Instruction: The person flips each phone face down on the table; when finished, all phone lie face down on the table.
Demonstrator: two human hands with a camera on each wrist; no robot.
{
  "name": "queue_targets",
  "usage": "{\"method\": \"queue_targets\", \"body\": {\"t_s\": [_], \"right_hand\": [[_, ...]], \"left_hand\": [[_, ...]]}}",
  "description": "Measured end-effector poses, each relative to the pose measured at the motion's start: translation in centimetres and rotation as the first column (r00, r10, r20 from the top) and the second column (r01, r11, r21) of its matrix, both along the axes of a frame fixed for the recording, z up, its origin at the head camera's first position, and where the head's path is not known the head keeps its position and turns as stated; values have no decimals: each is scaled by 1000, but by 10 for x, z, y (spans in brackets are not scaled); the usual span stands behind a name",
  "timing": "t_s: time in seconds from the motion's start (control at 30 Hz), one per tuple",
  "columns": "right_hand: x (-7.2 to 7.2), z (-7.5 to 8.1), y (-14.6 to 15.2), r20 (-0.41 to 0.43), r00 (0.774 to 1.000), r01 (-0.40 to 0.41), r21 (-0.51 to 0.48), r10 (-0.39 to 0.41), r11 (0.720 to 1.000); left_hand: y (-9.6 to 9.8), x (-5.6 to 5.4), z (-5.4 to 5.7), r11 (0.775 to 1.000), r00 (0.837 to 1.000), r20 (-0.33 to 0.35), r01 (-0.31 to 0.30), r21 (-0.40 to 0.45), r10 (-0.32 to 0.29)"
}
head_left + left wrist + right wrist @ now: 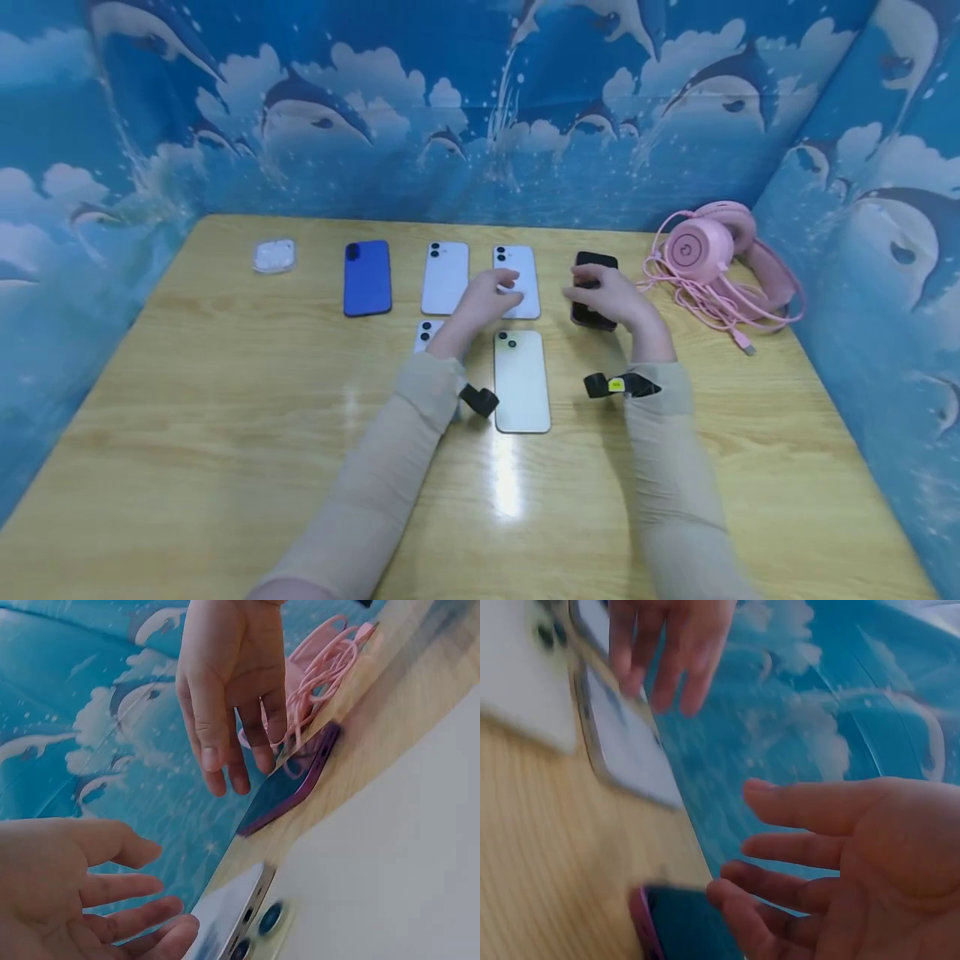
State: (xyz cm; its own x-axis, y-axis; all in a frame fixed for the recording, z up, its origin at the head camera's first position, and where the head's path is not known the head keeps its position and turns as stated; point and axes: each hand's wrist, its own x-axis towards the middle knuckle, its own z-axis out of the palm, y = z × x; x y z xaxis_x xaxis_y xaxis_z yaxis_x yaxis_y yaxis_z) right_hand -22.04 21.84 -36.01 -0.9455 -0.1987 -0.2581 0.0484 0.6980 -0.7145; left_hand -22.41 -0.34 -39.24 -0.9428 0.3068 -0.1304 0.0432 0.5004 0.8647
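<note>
My left hand [483,302] hovers over a white phone [528,304] lying back-up, its fingers loosely bent and holding nothing. Over a dark-screened phone [598,260] with a purple-red edge is my right hand [617,298], fingers relaxed and spread. The left wrist view shows this dark phone [289,787] below the right hand's fingertips. In the right wrist view, the right hand [870,862] is empty, palm visible. A pale yellow-green phone [522,383] lies between the forearms. Another light phone [427,330] is mostly hidden under the left forearm.
Farther left along the back row are a second white phone [446,279], a blue phone [367,279] and a small clear case [274,256]. Pink headphones [697,248] with a coiled pink cable [705,308] lie at the right back. A dolphin-print curtain [450,108] borders the wooden table [225,400].
</note>
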Motion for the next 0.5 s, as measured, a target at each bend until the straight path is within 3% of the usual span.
{"method": "queue_targets", "body": {"t_s": [0.27,0.5], "right_hand": [[7,-2,46,40,998,53,94,-57,994],[7,-3,49,29,999,10,226,-17,974]], "left_hand": [[51,3,1,992,991,-53,121,32,-120],[90,14,-11,990,993,-65,103,92,-97]]}}
